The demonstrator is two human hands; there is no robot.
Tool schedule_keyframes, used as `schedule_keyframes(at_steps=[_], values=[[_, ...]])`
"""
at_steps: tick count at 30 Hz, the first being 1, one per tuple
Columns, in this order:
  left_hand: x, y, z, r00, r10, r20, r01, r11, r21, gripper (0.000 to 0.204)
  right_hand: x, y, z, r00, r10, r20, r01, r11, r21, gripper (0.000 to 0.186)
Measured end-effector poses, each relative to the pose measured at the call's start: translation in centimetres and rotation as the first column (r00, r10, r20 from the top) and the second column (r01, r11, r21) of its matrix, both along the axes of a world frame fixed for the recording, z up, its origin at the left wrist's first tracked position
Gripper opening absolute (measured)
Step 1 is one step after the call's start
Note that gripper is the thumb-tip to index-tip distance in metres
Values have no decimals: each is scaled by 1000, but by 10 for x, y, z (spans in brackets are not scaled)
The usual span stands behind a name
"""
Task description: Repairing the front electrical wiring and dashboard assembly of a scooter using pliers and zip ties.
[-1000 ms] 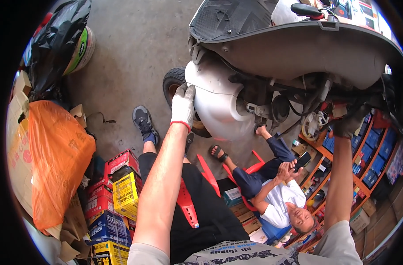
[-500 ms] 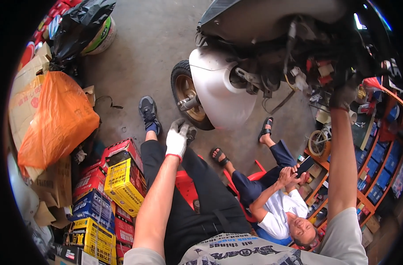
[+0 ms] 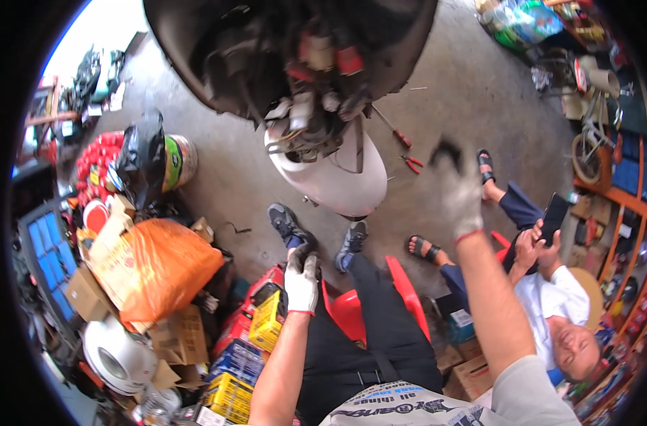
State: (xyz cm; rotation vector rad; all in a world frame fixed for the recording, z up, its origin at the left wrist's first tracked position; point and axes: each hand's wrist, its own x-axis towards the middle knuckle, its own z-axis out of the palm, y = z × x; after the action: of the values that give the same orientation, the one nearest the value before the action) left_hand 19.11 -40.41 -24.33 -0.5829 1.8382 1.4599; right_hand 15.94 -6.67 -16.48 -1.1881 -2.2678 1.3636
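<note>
My left hand (image 3: 301, 287), in a white work glove with dark fingertips, lies on my left knee with its fingers loosely apart and nothing in them. My right hand (image 3: 459, 195), gloved too, is raised over the floor to the right and smeared by motion. A dark blur shows at its fingertips; whether that is glove or a held thing I cannot tell. Ahead of me stands a scooter's front end, with a white front fender (image 3: 337, 181) below a dark fairing (image 3: 195, 64) and exposed connectors and wiring (image 3: 302, 113). Red-handled pliers (image 3: 412, 164) and a screwdriver (image 3: 396, 130) lie beside it.
On my right sits a person (image 3: 561, 305) holding a phone (image 3: 552, 215). To the left are an orange bag (image 3: 171, 266), a white helmet (image 3: 121, 355), stacked boxes (image 3: 238, 362) and a tub (image 3: 181, 162). Shelving (image 3: 632, 206) and a small bicycle (image 3: 588, 156) stand far right.
My right hand has come away from the scooter's wiring and moved down over the floor. My view has turned, bringing the scooter to the middle. My left hand stays on my knee.
</note>
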Motion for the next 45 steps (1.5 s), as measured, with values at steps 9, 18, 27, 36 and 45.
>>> schedule_keyframes(at_steps=[9, 18, 27, 36, 45], values=[[-96, 105, 91, 970, -188, -155, 215, 959, 186, 32, 147, -98, -36, 773, 357, 524, -138, 901, -410, 46], [-119, 148, 79, 896, 178, 407, -396, 735, 551, 27, -21, -43, -13, 781, 492, 385, -466, 869, -165, 53], [-140, 121, 100, 715, 149, 683, -661, 462, 592, 17, -119, -48, -7, 440, 655, 614, -772, 625, -114, 25], [-154, 117, 103, 728, 195, 658, -616, 607, 502, 20, -125, -57, -12, 421, 662, 620, -753, 637, -168, 28], [-158, 113, 105, 817, 138, 559, -459, 743, 487, 19, -88, -85, -40, 776, 467, 425, -533, 845, 44, 29]])
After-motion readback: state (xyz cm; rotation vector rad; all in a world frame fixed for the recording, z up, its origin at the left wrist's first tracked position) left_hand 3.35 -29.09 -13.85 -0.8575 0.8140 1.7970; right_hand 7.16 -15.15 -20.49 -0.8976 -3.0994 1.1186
